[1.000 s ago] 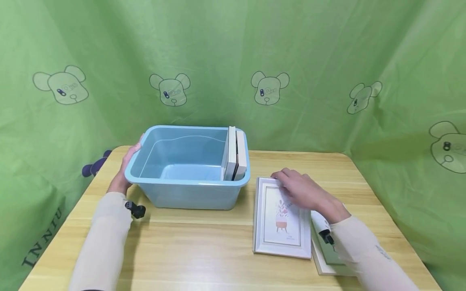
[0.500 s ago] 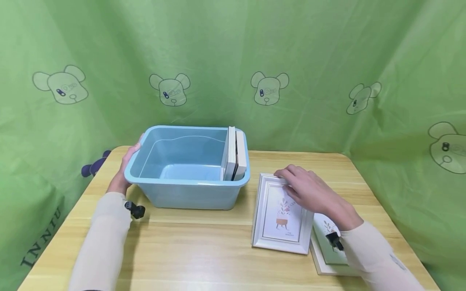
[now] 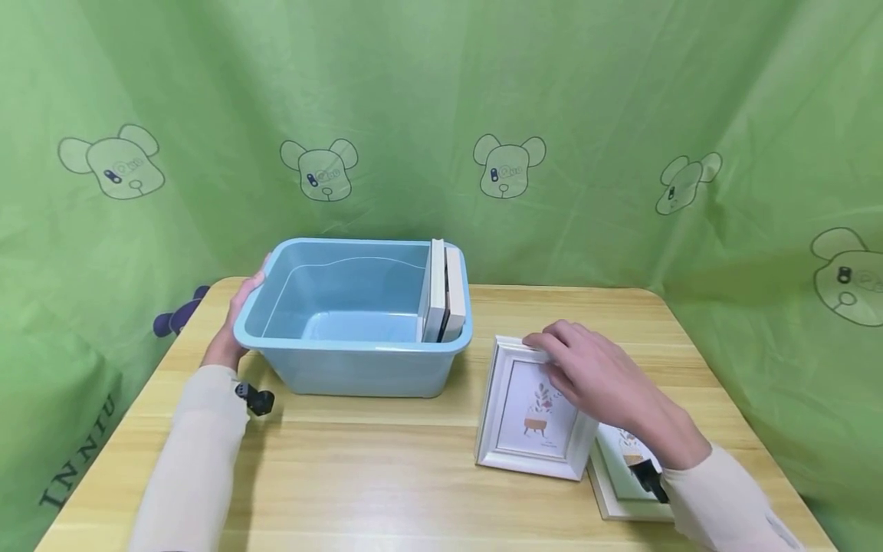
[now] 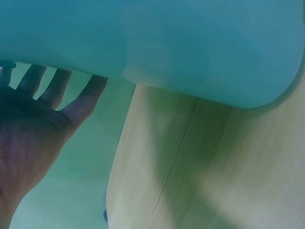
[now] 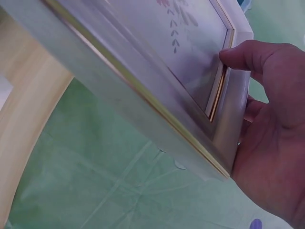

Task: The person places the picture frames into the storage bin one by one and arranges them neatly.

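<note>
A white picture frame (image 3: 533,423) with a potted-plant print stands tilted back on the table, right of the basin. My right hand (image 3: 595,373) grips its top edge; in the right wrist view the thumb (image 5: 243,55) presses the front while the fingers go behind. My left hand (image 3: 237,322) rests against the left side of a light blue plastic basin (image 3: 362,372), its fingers (image 4: 88,98) straight and their tips hidden by the basin wall. Two white-edged frame-like things (image 3: 434,295) stand upright inside, against the basin's right end.
At the right, partly under my right wrist, a stack (image 3: 607,494) lies flat: a pale green thing with a plant print over a white-edged one. The wooden table (image 3: 359,475) is enclosed by a green curtain (image 3: 414,77) printed with bear heads.
My right hand has raised the picture frame's top edge, bringing it from lying nearly flat to a steeper tilt, and has shifted slightly right. Left hand and basin stay put.
</note>
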A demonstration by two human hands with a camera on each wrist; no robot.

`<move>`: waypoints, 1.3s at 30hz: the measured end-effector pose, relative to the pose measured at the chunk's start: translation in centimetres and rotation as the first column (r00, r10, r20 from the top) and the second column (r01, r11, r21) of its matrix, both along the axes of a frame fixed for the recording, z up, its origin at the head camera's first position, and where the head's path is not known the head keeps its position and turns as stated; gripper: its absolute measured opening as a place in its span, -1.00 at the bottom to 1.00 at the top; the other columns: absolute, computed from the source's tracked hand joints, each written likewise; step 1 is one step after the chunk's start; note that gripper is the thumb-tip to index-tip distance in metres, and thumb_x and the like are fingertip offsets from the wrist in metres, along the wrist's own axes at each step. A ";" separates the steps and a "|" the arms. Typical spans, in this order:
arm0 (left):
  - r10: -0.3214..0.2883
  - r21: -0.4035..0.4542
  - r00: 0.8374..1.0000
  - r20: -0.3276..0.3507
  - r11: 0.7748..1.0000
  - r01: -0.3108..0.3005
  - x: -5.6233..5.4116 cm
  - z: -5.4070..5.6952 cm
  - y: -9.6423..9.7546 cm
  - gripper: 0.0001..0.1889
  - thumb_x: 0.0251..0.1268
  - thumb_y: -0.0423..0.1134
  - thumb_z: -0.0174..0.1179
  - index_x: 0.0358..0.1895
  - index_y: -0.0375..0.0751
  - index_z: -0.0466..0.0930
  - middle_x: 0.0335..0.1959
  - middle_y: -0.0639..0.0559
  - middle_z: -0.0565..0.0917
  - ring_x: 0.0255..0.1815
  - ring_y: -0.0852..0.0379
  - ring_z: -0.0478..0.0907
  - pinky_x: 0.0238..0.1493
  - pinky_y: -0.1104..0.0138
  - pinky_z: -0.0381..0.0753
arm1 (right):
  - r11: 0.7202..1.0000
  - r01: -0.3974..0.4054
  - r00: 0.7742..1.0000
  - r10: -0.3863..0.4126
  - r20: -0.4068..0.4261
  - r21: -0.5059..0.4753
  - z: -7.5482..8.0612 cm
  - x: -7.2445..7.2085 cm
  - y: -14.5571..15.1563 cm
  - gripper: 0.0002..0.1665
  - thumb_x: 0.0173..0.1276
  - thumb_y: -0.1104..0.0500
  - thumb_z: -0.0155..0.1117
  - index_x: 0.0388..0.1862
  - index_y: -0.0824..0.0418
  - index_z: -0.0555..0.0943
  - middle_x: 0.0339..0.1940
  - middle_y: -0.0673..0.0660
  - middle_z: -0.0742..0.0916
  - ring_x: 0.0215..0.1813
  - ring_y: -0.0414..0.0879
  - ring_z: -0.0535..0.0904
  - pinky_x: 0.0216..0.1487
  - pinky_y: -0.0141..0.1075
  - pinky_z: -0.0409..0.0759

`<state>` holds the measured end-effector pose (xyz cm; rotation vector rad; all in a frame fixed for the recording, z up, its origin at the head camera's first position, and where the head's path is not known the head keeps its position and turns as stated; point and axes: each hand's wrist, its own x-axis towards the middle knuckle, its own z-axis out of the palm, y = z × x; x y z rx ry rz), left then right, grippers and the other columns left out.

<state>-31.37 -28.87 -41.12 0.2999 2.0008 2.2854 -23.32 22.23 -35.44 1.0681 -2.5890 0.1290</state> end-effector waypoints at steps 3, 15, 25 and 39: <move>0.006 -0.001 1.000 0.006 1.000 -0.006 0.0 -0.1 0.0 -0.42 0.57 -0.01 -0.56 0.55 0.07 -0.43 0.59 0.22 -0.43 0.60 0.17 -0.54 0.58 0.15 -0.53 | 1.000 -0.014 0.999 0.014 -0.036 0.008 0.2 0.7 -0.1 -0.47 0.14 0.30 0.33 0.14 0.07 0.55 -0.14 0.00 0.63 -0.23 -0.19 0.52 -0.29 -0.28 0.56; -0.001 0.012 1.000 0.005 1.000 0.001 0.1 0.0 0.1 -0.41 0.56 -0.01 -0.55 0.55 0.07 -0.44 0.59 0.21 -0.43 0.60 0.17 -0.54 0.58 0.17 -0.54 | 0.998 -0.055 0.988 0.052 -0.144 -0.018 0.5 3.1 -0.3 -0.47 0.04 0.31 0.27 0.06 0.05 0.59 -0.18 -0.01 0.64 -0.30 -0.19 0.51 -0.41 -0.32 0.50; 0.002 0.031 1.000 0.008 1.000 -0.002 0.1 0.0 0.1 -0.41 0.57 -0.03 -0.56 0.55 0.02 -0.45 0.59 0.20 -0.44 0.60 0.18 -0.55 0.58 0.21 -0.53 | 0.994 -0.106 0.987 0.103 -0.123 -0.018 1.0 4.6 -0.7 -0.52 0.19 0.26 -0.02 0.08 0.05 0.58 -0.15 -0.03 0.65 -0.24 -0.18 0.58 -0.35 -0.27 0.59; 0.005 0.003 1.000 0.008 1.000 -0.005 0.1 -0.1 0.0 -0.41 0.57 0.00 -0.54 0.55 0.09 -0.43 0.59 0.22 -0.43 0.60 0.16 -0.54 0.58 0.14 -0.52 | 0.978 -0.207 0.975 0.204 -0.086 -0.028 2.1 4.7 -0.9 -0.47 0.01 0.33 0.25 0.03 0.02 0.58 -0.23 -0.17 0.63 -0.30 -0.31 0.52 -0.35 -0.36 0.59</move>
